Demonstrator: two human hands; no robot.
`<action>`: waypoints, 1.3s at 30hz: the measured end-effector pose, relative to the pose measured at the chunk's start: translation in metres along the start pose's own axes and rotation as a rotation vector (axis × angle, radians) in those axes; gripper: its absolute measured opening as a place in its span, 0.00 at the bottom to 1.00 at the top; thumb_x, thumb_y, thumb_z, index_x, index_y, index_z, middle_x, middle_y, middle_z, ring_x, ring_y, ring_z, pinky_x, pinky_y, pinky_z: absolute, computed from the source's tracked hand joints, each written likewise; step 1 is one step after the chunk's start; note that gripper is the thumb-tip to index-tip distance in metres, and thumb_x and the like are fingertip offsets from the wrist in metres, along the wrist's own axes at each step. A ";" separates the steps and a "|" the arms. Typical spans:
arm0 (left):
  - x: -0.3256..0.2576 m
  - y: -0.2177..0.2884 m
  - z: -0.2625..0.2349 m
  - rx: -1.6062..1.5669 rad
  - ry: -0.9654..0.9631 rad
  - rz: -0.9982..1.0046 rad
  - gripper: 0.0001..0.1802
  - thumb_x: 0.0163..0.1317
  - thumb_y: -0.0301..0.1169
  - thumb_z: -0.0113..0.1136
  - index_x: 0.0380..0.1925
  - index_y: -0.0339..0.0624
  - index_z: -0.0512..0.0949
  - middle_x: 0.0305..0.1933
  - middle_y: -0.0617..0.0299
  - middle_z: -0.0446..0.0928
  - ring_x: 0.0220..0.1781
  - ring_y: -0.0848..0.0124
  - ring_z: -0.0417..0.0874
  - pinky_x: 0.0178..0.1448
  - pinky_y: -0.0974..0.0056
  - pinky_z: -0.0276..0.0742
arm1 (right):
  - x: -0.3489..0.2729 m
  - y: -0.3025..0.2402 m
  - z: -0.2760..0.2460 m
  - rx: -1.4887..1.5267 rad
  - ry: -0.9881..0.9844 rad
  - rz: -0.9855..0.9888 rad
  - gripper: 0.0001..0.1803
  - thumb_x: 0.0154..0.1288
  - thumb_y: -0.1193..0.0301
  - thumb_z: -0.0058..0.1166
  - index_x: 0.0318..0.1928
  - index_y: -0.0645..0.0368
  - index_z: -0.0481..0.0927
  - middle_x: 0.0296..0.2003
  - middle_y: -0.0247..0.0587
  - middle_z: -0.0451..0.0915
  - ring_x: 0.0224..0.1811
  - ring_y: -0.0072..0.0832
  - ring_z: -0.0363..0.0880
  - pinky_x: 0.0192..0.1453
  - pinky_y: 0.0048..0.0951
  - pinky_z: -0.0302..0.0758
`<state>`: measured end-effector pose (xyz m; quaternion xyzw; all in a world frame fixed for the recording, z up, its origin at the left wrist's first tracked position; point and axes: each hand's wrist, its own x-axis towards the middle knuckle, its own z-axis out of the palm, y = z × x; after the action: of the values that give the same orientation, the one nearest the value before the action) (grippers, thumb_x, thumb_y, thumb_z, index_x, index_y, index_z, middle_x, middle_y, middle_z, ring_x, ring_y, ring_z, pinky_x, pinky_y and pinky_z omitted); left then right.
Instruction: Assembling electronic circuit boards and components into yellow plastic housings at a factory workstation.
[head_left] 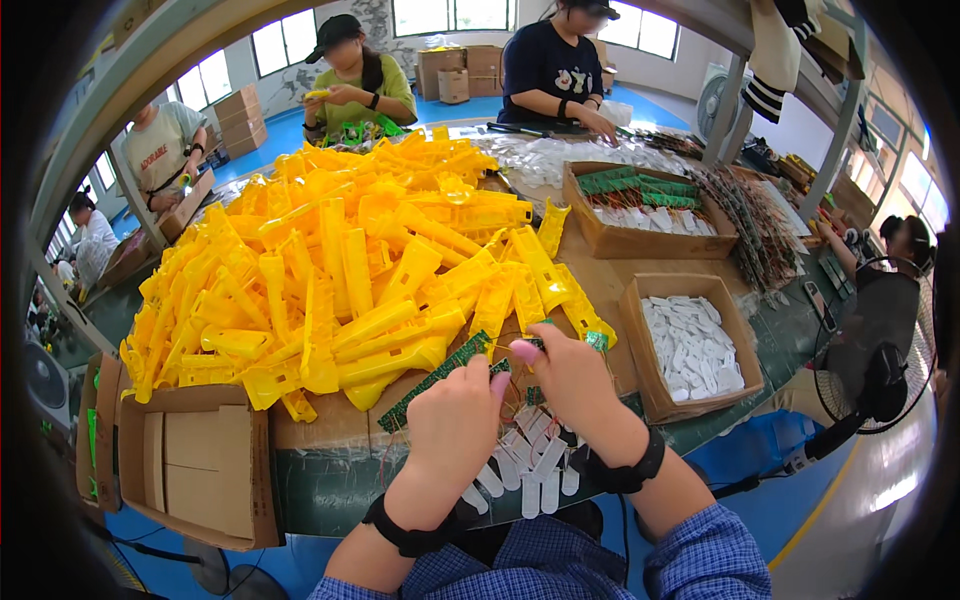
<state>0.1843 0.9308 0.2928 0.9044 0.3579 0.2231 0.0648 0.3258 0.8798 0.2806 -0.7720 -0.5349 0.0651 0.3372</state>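
My left hand (pixel 452 418) is closed around a long green circuit board strip (pixel 420 392), which slants up past the fingers. Close beside it, my right hand (pixel 578 385) has its thumb and fingers pinched together; what they hold is mostly hidden, though thin red wires run between the two hands. A bit of green board (pixel 597 341) shows just behind the right fingers. Below both hands, several flat white plastic pieces (pixel 530 490) lie at the table's front edge, among thin wires.
A large heap of yellow plastic shells (pixel 330 270) covers the table's left and middle. At right stand a carton of white pieces (pixel 692 350) and a carton of green boards (pixel 650 205). An open carton (pixel 197 465) sits front left, a black fan (pixel 880 350) right. Co-workers sit across.
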 end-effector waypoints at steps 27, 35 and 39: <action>-0.008 -0.013 0.002 -0.067 0.128 0.001 0.12 0.62 0.39 0.52 0.32 0.41 0.72 0.24 0.56 0.77 0.24 0.60 0.80 0.25 0.60 0.74 | -0.016 -0.019 0.006 0.093 0.247 -0.182 0.09 0.60 0.70 0.54 0.40 0.59 0.77 0.28 0.49 0.79 0.28 0.42 0.79 0.30 0.32 0.74; -0.005 -0.007 0.000 -0.102 -0.017 -0.053 0.15 0.61 0.37 0.53 0.40 0.37 0.70 0.27 0.52 0.77 0.29 0.54 0.80 0.31 0.56 0.75 | -0.008 -0.009 0.000 -0.109 0.217 -0.151 0.13 0.61 0.64 0.53 0.40 0.61 0.76 0.25 0.49 0.78 0.27 0.44 0.78 0.30 0.35 0.74; -0.010 -0.027 0.000 -0.354 -0.045 0.043 0.18 0.60 0.30 0.53 0.48 0.34 0.66 0.40 0.44 0.75 0.42 0.50 0.77 0.43 0.55 0.73 | 0.003 0.004 -0.008 -0.043 0.336 -0.500 0.18 0.62 0.65 0.52 0.48 0.63 0.74 0.30 0.50 0.79 0.33 0.43 0.79 0.38 0.34 0.75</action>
<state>0.1610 0.9443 0.2815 0.8911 0.2921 0.2635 0.2262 0.3342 0.8777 0.2852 -0.6233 -0.6464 -0.1599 0.4099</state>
